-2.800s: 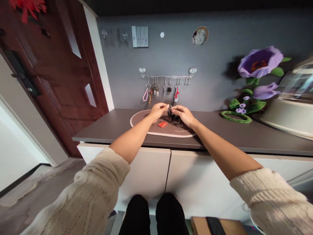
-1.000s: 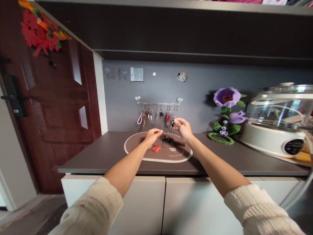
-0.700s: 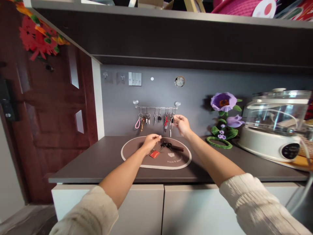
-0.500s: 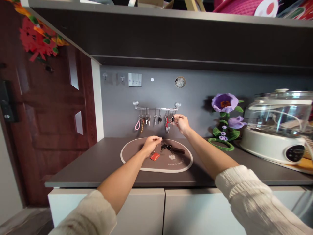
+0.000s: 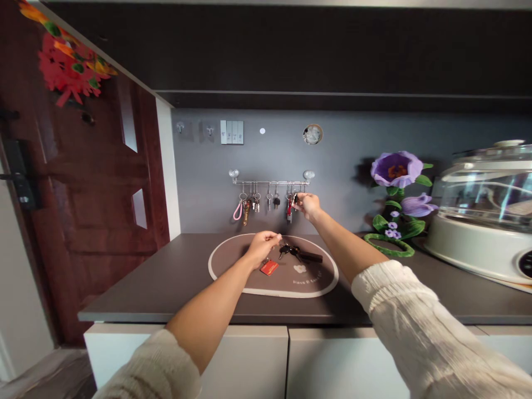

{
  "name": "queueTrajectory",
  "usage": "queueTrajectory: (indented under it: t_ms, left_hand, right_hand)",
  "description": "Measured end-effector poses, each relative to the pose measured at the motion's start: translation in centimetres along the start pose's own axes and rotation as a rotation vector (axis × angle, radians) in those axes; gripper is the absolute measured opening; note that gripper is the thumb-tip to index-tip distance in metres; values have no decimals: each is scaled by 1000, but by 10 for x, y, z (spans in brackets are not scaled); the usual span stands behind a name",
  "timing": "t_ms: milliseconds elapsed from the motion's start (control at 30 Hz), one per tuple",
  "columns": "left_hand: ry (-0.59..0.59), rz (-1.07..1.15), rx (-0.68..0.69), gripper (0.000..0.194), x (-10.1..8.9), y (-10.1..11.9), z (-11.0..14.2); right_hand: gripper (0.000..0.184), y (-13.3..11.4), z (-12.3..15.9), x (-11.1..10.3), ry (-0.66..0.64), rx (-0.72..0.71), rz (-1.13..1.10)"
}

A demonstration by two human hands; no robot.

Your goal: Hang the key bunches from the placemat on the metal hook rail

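Note:
My right hand [image 5: 310, 205] is raised to the clear hook rail [image 5: 272, 182] on the wall and pinches a bunch of keys [image 5: 295, 199] by its ring. The keys hang just below the right end of the rail; whether the ring sits on a hook cannot be made out. Beside them hangs a red strap keyring [image 5: 289, 208]. My left hand [image 5: 264, 246] hovers low over the brown oval mat [image 5: 233, 271], fingertips pressed together; anything in them is too small to name. On the mat lie black-headed keys with a dark fob [image 5: 310, 256] and a red tag [image 5: 269, 267].
Several other keyrings hang along the rail, one with a pink loop [image 5: 238, 210]. Purple artificial flowers [image 5: 397, 169] and a white appliance with a clear top [image 5: 482, 238] stand at the right. A dark shelf [image 5: 291, 50] overhangs the counter [image 5: 145, 282].
My hands have parted: the right lifted the keys from over the mat up to the rail, then moved slightly left against it. My left hand stayed low. The other keys now lie on the mat.

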State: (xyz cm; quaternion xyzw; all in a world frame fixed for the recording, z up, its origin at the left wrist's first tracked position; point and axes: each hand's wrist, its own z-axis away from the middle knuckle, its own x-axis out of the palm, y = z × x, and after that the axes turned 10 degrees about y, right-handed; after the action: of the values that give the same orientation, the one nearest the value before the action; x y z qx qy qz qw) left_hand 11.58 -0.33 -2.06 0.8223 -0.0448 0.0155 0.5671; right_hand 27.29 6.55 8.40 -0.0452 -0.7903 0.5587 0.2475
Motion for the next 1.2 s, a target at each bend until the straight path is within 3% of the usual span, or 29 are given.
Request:
queueTrajectory:
  t_ms: [700, 1200]
  left_hand:
    - [10, -25, -4, 30, 0, 1, 1]
    - [32, -17, 6, 33, -1, 0, -1]
  right_hand:
    - [14, 24, -16, -7, 31, 31, 54]
    - [13, 27, -4, -14, 105, -33, 142]
